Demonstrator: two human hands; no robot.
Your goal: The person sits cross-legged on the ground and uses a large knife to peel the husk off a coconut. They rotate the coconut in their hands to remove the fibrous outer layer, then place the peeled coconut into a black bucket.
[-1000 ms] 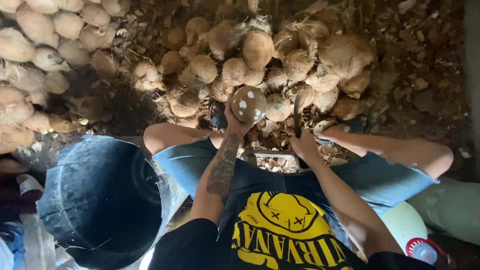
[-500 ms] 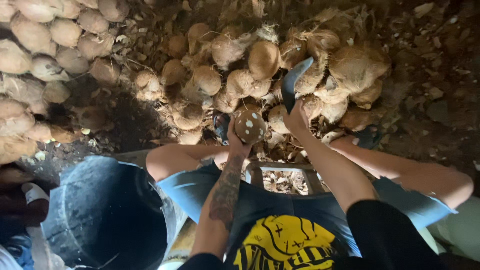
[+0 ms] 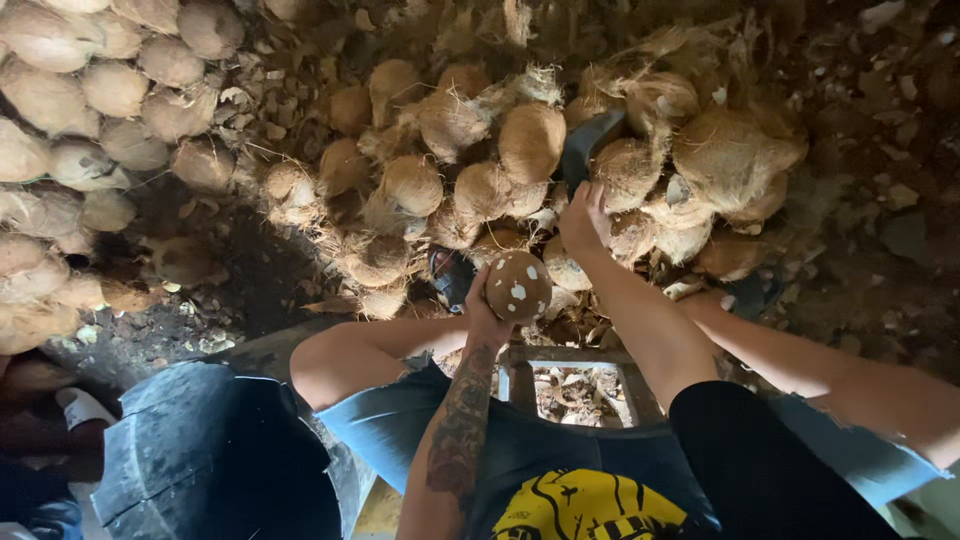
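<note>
Left hand (image 3: 484,318) is cupping the speckled coconut (image 3: 517,286) from below; right hand (image 3: 583,218) is gripping the dark blade (image 3: 590,145), raised just beyond the nut

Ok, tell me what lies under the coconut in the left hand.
Under the coconut in the left hand: a dark sandal and husk litter on the ground. The hand itself covers the nut's underside.

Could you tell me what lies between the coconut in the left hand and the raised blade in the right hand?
In the head view, only husked coconuts of the pile lie between the held coconut and the blade.
</note>
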